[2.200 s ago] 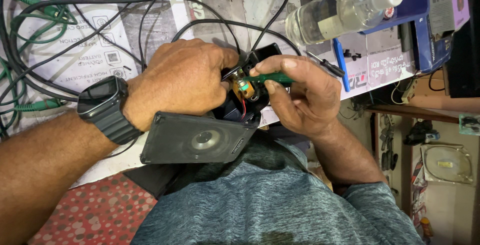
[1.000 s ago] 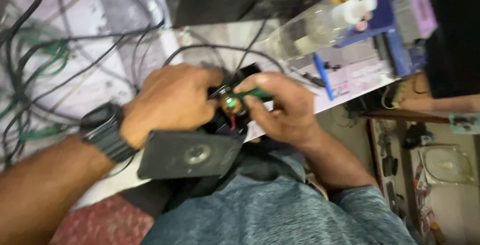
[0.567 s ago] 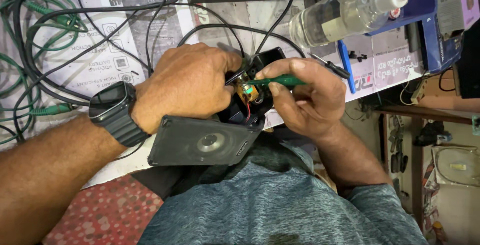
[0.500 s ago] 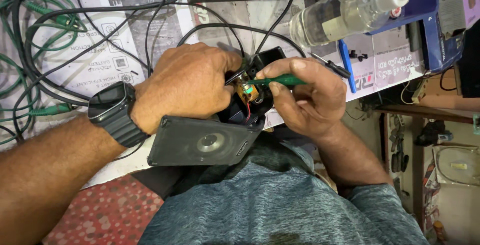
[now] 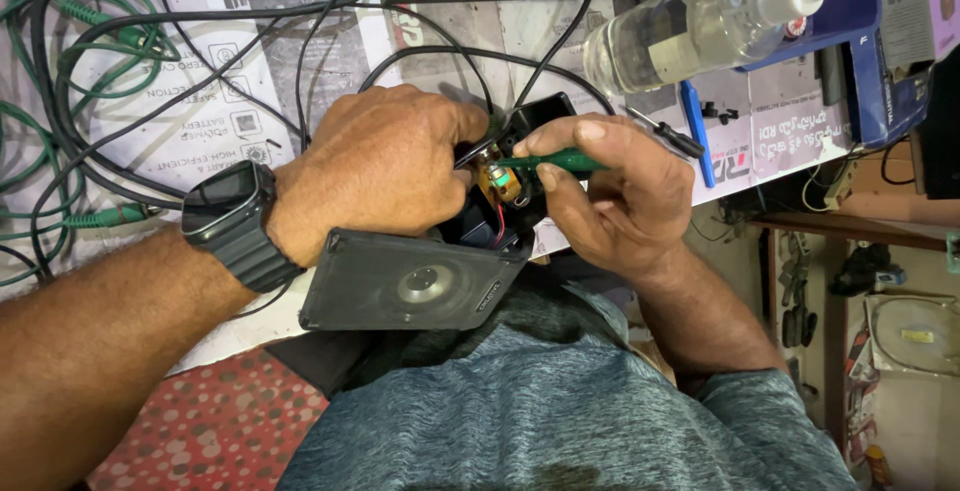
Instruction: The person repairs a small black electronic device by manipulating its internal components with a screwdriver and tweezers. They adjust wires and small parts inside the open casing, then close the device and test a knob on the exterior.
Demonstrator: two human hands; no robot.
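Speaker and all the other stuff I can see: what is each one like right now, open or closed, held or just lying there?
Speaker: opened, grille tilted, wires showing.
Green screwdriver: held, tip inside the speaker.
Left hand: steadying the speaker.
Right hand: gripping the screwdriver.
Spray bottle: lying on its side.
Black cables: loose, tangled.
Wristwatch: strapped on, screen dark.

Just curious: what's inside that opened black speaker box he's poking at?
Inside the speaker box show a small yellowish part and a red wire. Both hands cover the rest.
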